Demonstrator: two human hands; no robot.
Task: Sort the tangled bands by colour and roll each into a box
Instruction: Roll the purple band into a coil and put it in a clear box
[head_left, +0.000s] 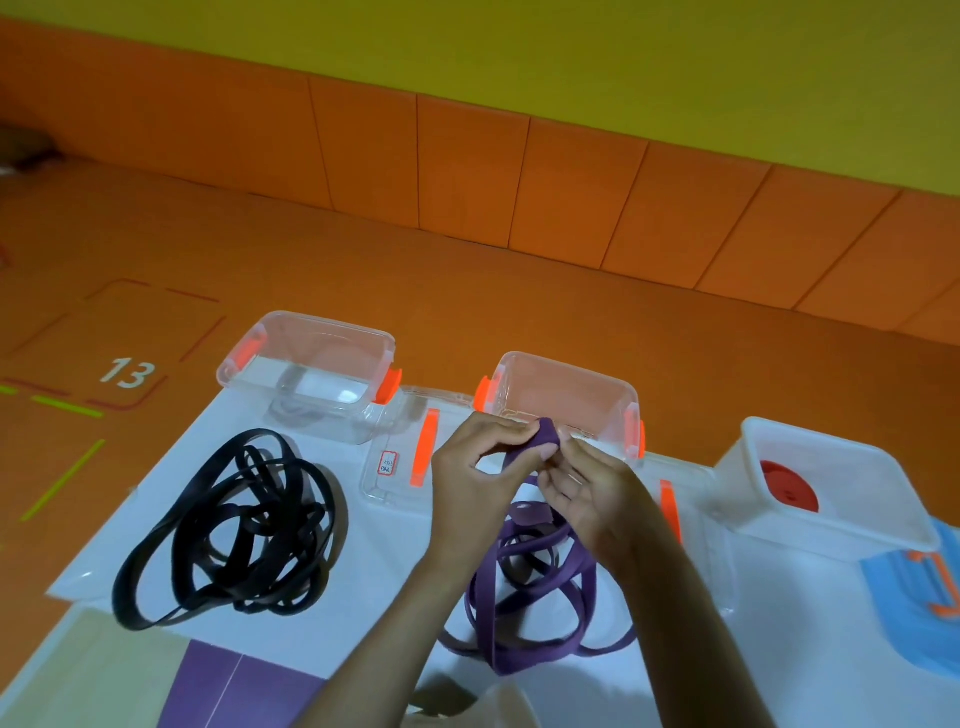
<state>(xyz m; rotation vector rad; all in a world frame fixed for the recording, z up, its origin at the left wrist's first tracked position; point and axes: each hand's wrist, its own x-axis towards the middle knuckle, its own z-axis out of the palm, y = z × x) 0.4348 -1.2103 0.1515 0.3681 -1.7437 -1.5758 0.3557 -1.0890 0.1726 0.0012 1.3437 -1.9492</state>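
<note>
Just in front of the middle clear box (571, 366), the left hand (475, 467) and right hand (587, 493) each pinch the folded end of the purple band (545, 440), likely starting its roll beside its destination, while its loose loops trail toward the person and the black bands (260, 506) lie set aside, left of that box.
</note>
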